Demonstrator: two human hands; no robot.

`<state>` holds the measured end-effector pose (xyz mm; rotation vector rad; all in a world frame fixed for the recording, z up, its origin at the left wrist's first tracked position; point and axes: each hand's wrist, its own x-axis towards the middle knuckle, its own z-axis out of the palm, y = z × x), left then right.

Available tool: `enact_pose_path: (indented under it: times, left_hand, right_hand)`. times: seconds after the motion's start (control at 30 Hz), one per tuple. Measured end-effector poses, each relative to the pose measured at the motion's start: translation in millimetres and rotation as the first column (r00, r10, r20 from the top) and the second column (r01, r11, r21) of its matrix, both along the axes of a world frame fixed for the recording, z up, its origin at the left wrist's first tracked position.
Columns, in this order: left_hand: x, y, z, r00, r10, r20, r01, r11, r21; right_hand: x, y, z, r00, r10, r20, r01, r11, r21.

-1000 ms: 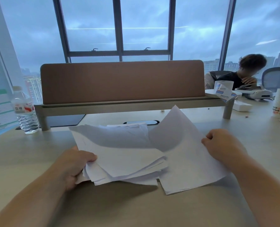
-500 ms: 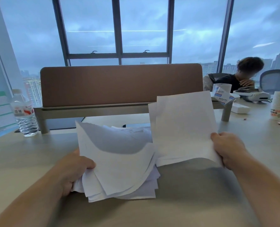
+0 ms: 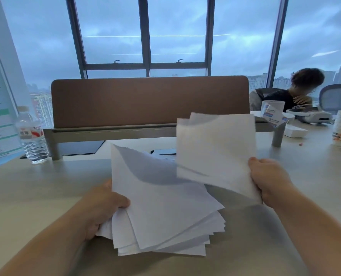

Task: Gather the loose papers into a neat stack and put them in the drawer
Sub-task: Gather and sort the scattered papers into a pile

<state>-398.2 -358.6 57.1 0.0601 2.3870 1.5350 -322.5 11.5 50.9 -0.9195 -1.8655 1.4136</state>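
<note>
Papers in two bunches: fanned stack (image 3: 165, 212) in left grip (image 3: 104, 212), perhaps two sheets (image 3: 215, 146) in right grip (image 3: 267, 180).

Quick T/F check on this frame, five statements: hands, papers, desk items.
1. The left hand grips the messy paper stack at its left edge. True.
2. The right hand is empty. False: it holds separate raised sheets by their right edge.
3. The stack's edges are squared up. False: the sheets are fanned and skewed.
4. A water bottle stands on the desk at far left. True.
5. An open drawer is visible beside the stack. False: no drawer shows in this view.
</note>
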Motion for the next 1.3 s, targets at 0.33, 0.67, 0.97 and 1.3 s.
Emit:
enact_pose_path:
  times: [0.33, 0.67, 0.97, 1.3]
  left_hand:
    - [16, 19, 2, 1.0, -0.018, 0.01, 0.018, 0.999, 0.036]
    - [21, 23, 13, 0.986, 0.011, 0.168, -0.041, 0.983, 0.178]
    - [-6, 23, 5, 0.975, 0.106, 0.194, -0.153, 0.958, 0.243]
    - [-31, 25, 12, 0.942, -0.026, 0.335, -0.019, 0.991, 0.129]
  right_hand:
    - [-10, -71, -23, 0.915, 0.273, 0.298, -0.377, 0.841, 0.387]
    - [-12, -88, -28, 0.82, 0.293, 0.491, -0.543, 0.671, 0.505]
    - [-3, -87, -19, 0.761, 0.424, 0.49, -0.631, 0.657, 0.412]
    - [-8, -84, -20, 0.723, 0.283, 0.63, -0.615, 0.678, 0.402]
